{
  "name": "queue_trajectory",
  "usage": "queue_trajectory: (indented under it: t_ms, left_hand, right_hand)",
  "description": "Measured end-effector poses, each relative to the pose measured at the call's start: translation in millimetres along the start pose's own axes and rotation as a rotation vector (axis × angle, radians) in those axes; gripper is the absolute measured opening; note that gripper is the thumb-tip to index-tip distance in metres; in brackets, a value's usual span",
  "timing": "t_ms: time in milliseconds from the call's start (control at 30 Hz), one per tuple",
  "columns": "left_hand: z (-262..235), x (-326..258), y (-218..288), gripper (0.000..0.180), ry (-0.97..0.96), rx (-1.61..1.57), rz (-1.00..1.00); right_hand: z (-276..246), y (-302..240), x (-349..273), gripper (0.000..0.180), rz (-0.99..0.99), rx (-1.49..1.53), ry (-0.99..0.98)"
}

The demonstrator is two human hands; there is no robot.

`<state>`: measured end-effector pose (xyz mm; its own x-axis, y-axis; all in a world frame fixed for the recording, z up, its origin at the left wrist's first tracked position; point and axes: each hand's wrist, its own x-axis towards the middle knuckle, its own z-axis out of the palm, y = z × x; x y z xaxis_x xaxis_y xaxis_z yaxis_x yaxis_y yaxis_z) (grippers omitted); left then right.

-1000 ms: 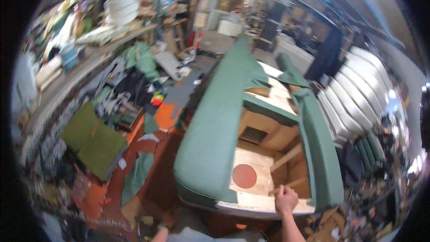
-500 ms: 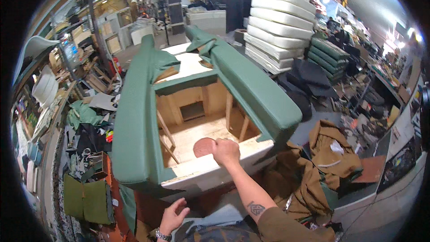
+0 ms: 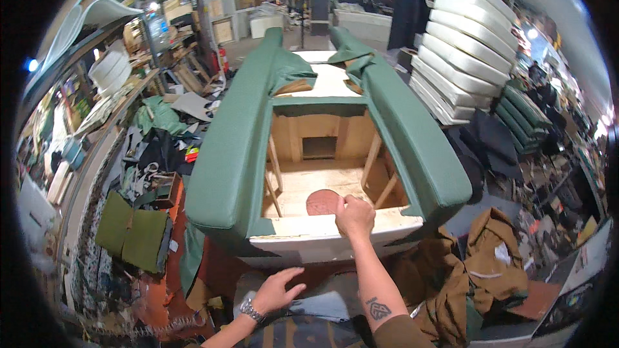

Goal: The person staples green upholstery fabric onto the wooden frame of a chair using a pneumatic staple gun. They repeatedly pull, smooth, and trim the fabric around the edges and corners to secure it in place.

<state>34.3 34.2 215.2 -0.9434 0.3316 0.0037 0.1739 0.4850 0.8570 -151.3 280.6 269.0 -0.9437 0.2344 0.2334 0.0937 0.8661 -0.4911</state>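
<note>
In front of me stands an armchair frame [image 3: 222,154] with two long arms covered in green leather-like material. Its middle is an open wooden box with slanted struts inside. My right hand [image 3: 355,216] is closed over the pale front rail [image 3: 303,226] of the frame. Just left of its fingers, a round reddish-brown patch [image 3: 322,203] shows low in the box; whether it is a hole or a disc I cannot tell. My left hand [image 3: 278,291], a watch on its wrist, hovers below the rail with fingers stretched out and nothing in it.
Brown fabric [image 3: 493,245] lies heaped at the right. A tall stack of white foam cushions [image 3: 461,51] rises at the far right, with green cushions [image 3: 521,116] beside it. Olive folded pads [image 3: 134,232] and scraps lie at the left.
The view has turned left, so the frame sits further right in it. My left hand has come up toward the front rail. The right hand keeps its hold there.
</note>
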Motion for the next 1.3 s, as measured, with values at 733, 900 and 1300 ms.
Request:
queue_trajectory:
  t_ms: [733,900,1300]
  left_hand:
    - [45,-160,-115,0.087,0.350,0.200,-0.962]
    - [42,-159,-147,0.088,0.370,0.150,-0.949]
    - [-32,-18,-30,0.045,0.150,-0.045,-0.204]
  right_hand:
    - [14,14,3,0.044,-0.175,-0.193,0.069]
    - [15,20,-1,0.035,-0.204,-0.064,0.088]
    - [10,17,-4,0.031,-0.182,0.339,0.079]
